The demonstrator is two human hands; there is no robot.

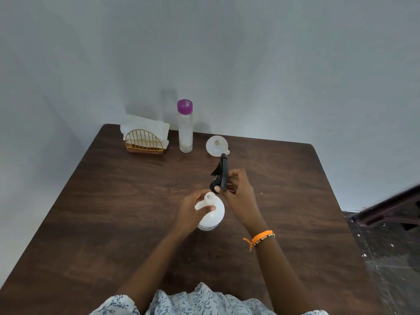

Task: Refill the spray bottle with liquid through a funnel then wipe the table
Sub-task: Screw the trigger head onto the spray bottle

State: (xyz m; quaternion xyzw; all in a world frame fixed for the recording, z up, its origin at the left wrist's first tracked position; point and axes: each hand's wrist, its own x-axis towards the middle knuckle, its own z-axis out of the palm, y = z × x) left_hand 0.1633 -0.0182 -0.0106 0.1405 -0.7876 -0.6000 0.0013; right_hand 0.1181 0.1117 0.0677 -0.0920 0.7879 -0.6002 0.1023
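Observation:
A white spray bottle (212,214) stands upright in the middle of the dark wooden table (113,201), its neck uncovered. My left hand (192,206) grips its shoulder from the left. My right hand (237,186) holds the black spray head (221,172) lifted just above and to the right of the bottle's neck. A white funnel (216,145) lies on the table beyond the spray head. A tall clear bottle with a purple cap (185,126) stands at the back, holding some liquid.
A gold wire holder with white napkins (145,138) sits at the back left by the wall. The table's right edge meets a dark speckled floor and dark furniture (391,210). An orange band circles my right wrist.

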